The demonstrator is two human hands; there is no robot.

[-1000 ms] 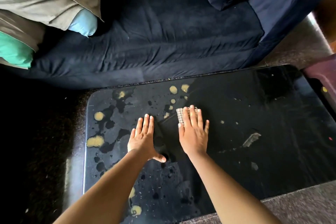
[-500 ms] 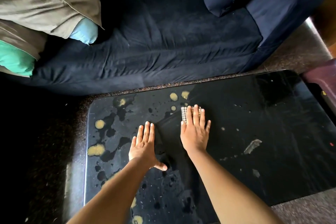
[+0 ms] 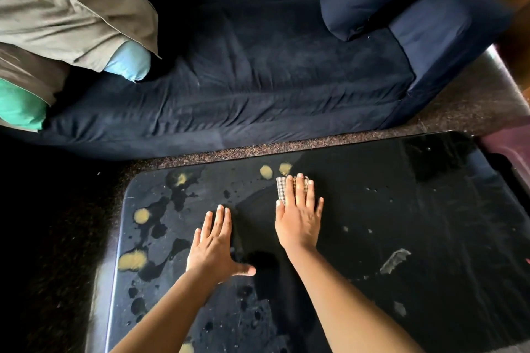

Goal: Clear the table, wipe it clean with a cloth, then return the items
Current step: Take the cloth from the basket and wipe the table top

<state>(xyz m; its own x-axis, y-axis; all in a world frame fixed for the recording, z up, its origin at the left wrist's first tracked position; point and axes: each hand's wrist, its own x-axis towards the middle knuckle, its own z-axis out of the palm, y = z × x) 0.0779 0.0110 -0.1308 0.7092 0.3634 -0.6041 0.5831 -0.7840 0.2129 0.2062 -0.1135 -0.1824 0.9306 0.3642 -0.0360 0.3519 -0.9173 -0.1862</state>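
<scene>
Head view. Presses a checked cloth (image 3: 282, 189) flat under the straight fingers of the right hand (image 3: 298, 223), close to the far edge of the glossy black table (image 3: 415, 203) and touching one of two yellow blotches (image 3: 266, 171) there. Lays the left hand (image 3: 213, 249) palm-down nearer the body, fingers straight, thumb spread, gripping nothing, apart from the cloth. Leaves a narrow strip of speckled floor (image 3: 258, 149) between the table's far edge and a dark blue sofa (image 3: 258, 89). Shows to the right of the cloth a wide dark stretch of tabletop with pale specks and a grey smear (image 3: 395, 261); to the left, more yellow patches and dark splashes out to the rounded corner. Holds on the sofa a blue bolster (image 3: 370, 0) at right and khaki-covered pillows (image 3: 71, 8) at left.
</scene>
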